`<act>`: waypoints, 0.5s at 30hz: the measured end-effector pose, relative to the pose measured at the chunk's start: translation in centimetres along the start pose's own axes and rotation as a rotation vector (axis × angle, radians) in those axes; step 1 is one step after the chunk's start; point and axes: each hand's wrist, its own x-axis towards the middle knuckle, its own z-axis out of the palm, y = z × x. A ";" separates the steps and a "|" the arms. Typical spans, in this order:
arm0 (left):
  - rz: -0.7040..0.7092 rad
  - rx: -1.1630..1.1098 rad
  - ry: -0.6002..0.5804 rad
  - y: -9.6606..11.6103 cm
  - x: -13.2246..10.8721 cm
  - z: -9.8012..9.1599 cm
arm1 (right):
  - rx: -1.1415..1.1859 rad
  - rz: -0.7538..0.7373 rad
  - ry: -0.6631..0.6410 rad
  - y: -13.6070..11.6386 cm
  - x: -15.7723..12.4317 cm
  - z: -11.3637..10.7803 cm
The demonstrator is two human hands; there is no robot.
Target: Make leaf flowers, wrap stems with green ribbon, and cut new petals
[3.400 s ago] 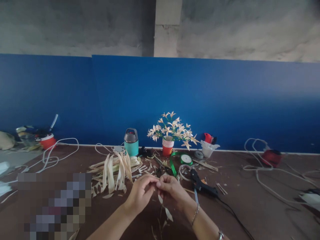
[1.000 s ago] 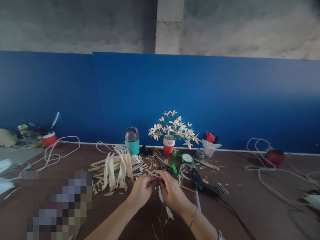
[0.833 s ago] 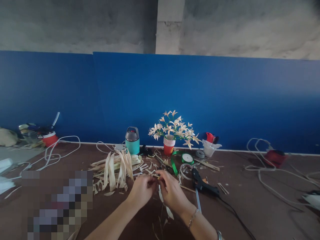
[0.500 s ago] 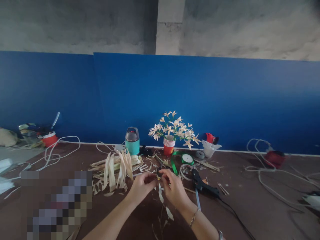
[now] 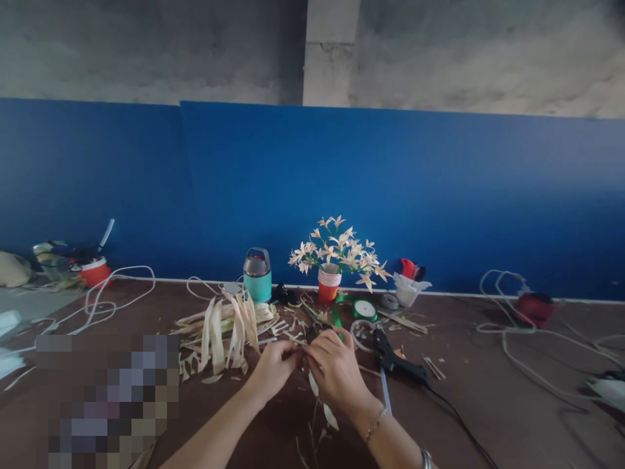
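Note:
My left hand (image 5: 274, 370) and my right hand (image 5: 338, 366) meet above the brown table, fingertips pinched together. What lies between them is too small and too covered to make out. Under my right hand, pale petal-shaped pieces (image 5: 331, 417) and thin dry stems (image 5: 312, 443) lie on the tabletop. Left of my hands sits a pile of dry husk strips (image 5: 234, 329). Just past my fingers are dark-handled scissors (image 5: 312, 332), partly covered, and a spool of green ribbon (image 5: 364, 311). A black glue gun (image 5: 398, 360) rests right of my right hand.
Behind stand a red paper cup (image 5: 328, 292) of pale handmade flowers (image 5: 342, 251), a teal flask (image 5: 258, 283) and a white container (image 5: 407, 290). A clear tape roll (image 5: 362, 334) lies near the glue gun. White cables (image 5: 508, 339) run across both sides; a blue partition (image 5: 303, 182) closes the back.
My right hand has turned over and its fingers have moved left against my left fingertips. The small yellowish bit seen between them before is now covered. My left hand has barely moved.

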 end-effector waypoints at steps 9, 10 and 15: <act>0.106 0.385 0.086 0.9 -0.6 0.1 | -0.038 0.022 0.039 0.5 0.0 0.6; 0.126 0.412 0.091 0.9 -0.7 0.1 | -0.032 0.034 0.040 0.5 0.0 0.6; 0.179 0.494 0.113 0.9 -0.8 -0.2 | 0.022 0.080 0.035 0.6 0.1 0.4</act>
